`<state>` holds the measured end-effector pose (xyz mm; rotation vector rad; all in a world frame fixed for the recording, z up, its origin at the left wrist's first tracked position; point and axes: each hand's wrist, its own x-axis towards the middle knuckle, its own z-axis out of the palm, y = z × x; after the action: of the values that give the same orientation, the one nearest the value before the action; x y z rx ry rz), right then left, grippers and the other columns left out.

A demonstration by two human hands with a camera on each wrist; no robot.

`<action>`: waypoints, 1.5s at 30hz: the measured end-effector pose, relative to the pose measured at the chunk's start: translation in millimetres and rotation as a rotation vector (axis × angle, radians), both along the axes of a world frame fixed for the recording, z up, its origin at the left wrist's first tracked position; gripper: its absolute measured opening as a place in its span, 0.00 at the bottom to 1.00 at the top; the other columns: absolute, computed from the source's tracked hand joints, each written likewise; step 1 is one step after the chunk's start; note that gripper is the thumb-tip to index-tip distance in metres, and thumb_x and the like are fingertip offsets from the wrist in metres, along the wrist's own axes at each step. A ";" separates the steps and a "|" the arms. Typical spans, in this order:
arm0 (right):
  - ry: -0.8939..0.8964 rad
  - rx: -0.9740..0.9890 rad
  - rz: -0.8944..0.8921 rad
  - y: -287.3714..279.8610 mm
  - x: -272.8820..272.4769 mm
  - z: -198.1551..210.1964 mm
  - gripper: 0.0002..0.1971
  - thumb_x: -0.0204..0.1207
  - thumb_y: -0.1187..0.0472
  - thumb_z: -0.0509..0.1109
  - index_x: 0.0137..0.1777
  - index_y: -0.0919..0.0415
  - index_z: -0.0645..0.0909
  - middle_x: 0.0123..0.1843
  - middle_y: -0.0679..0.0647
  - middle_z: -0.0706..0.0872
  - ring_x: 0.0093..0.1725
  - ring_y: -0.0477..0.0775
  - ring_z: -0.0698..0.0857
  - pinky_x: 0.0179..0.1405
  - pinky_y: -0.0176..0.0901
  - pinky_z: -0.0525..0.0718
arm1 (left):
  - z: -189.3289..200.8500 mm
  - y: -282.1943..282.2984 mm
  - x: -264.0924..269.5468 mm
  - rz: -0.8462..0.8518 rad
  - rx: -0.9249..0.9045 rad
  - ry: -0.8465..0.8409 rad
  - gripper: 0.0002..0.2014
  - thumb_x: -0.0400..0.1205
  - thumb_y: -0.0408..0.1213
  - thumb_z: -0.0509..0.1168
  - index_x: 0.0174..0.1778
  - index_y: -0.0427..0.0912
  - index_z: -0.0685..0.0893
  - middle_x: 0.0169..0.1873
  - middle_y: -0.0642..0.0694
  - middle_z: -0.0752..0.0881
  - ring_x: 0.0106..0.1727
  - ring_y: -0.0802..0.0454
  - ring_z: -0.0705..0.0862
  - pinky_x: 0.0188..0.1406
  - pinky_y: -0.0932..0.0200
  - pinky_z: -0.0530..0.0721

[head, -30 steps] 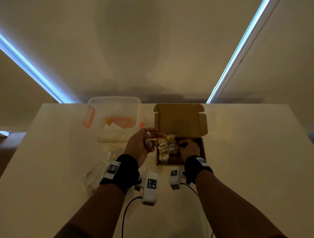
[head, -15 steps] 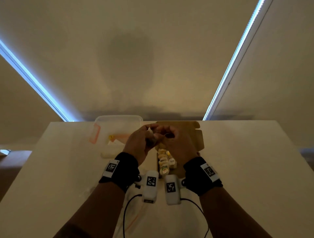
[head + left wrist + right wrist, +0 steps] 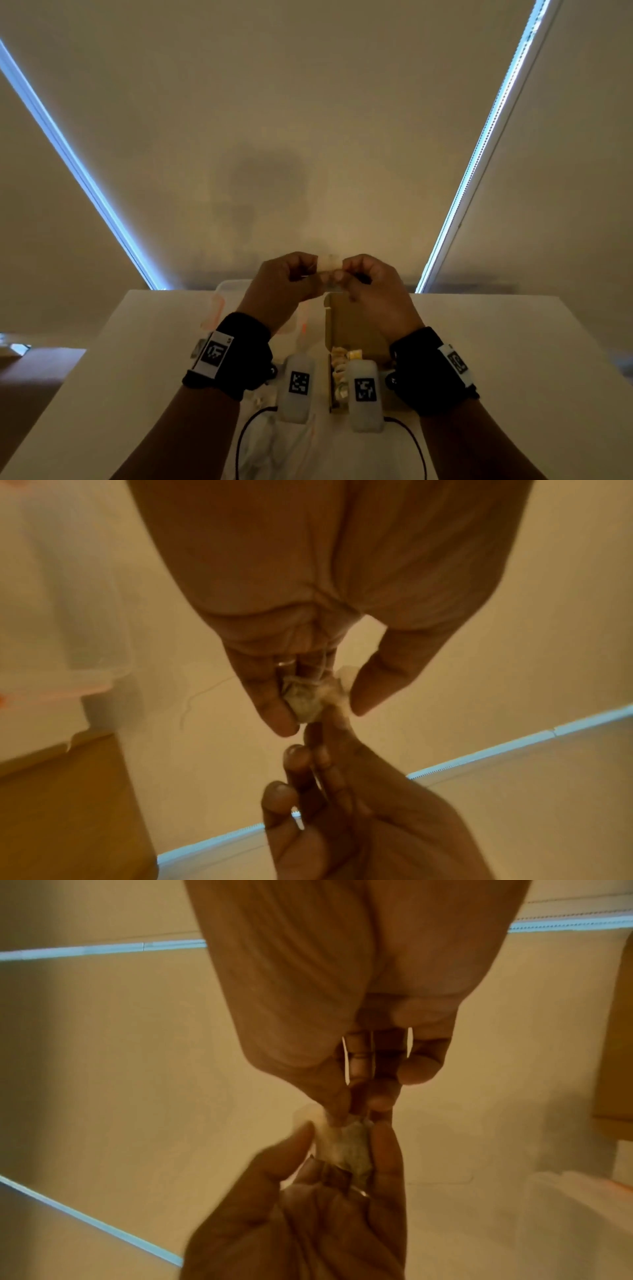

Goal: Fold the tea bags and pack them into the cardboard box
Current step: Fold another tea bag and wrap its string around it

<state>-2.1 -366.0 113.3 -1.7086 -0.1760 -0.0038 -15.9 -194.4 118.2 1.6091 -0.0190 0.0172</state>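
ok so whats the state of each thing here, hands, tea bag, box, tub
left hand: raised, pinching the tea bag
right hand: raised, pinching the tea bag
tea bag: held in the air between both hands
cardboard box: lid open, partly filled with packed tea bags
plastic tub: open, mostly hidden behind the hands

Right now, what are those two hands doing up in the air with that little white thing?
A person is holding one tea bag up in front of them, above the table. The left hand and the right hand each pinch one end of it, as if folding it. Below, the cardboard box sits open with some tea bags already packed in a row. A clear plastic tub stands to the left of the box. So the packing is partly done.
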 end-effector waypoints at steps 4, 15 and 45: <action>0.089 0.147 -0.024 -0.2 -0.2 12.9 0.05 0.81 0.66 0.73 0.44 0.57 0.85 0.42 0.55 0.90 0.42 0.56 0.87 0.37 0.44 0.86 | 13.5 8.3 -7.3 0.146 -0.054 -0.077 0.05 0.81 0.28 0.73 0.48 0.41 0.93 0.43 0.38 0.93 0.43 0.46 0.92 0.46 0.56 0.92; 0.057 0.191 0.056 6.4 -6.7 36.5 0.06 0.82 0.65 0.72 0.57 0.64 0.83 0.46 0.55 0.94 0.45 0.52 0.93 0.37 0.39 0.86 | 40.0 3.0 -14.4 0.179 -0.095 -0.190 0.05 0.82 0.32 0.73 0.52 0.39 0.91 0.40 0.40 0.94 0.41 0.47 0.91 0.46 0.53 0.92; 0.045 0.299 0.402 8.7 -0.8 60.7 0.18 0.87 0.69 0.61 0.75 0.60 0.77 0.56 0.61 0.91 0.54 0.63 0.89 0.61 0.53 0.86 | 78.3 3.8 -5.0 0.154 0.149 -0.350 0.05 0.83 0.38 0.74 0.50 0.45 0.95 0.40 0.47 0.94 0.42 0.40 0.92 0.46 0.38 0.93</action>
<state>-3.0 -357.4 174.1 -1.3513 -0.4596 0.2929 -20.9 -190.6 196.5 1.7362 -0.1705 0.4252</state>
